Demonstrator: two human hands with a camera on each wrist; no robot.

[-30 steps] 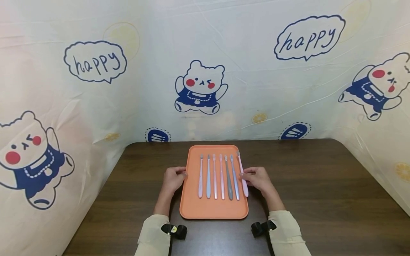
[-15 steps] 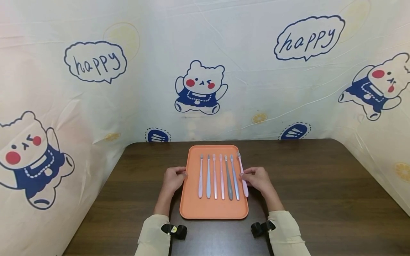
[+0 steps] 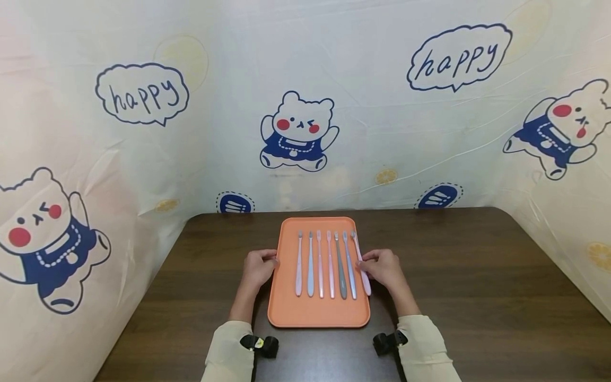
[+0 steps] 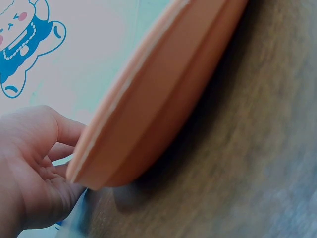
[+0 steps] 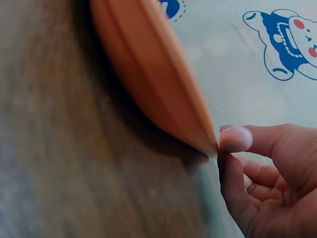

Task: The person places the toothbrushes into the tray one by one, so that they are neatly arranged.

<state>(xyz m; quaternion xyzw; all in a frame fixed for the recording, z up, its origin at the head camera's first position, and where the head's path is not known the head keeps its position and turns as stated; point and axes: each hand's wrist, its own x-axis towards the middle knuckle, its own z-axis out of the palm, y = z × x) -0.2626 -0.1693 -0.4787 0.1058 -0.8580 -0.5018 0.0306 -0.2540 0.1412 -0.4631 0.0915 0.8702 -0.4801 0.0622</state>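
An orange tray (image 3: 317,313) lies on the table with several slim toothbrushes in a row on it. From the left come a pale lilac toothbrush (image 3: 298,270), a blue toothbrush (image 3: 311,270) and two pink ones, then a grey toothbrush (image 3: 341,270) and another blue one. Along the right rim leans a pink toothbrush (image 3: 366,284), which my right hand (image 3: 383,267) pinches between thumb and forefinger, right at the rim. My left hand (image 3: 259,267) grips the tray's left rim; the left wrist view shows its fingers at the tray wall (image 4: 143,99).
The tray sits in the middle of a dark wooden table (image 3: 477,286). Behind and at both sides hangs a pale curtain (image 3: 382,127) printed with bears. Each sleeve carries a small black camera (image 3: 267,347) at the wrist.
The pink toothbrush at the right rim has turned slightly, its head shifting left over the tray. My right arm has moved a little left; the left hand and tray look the same.
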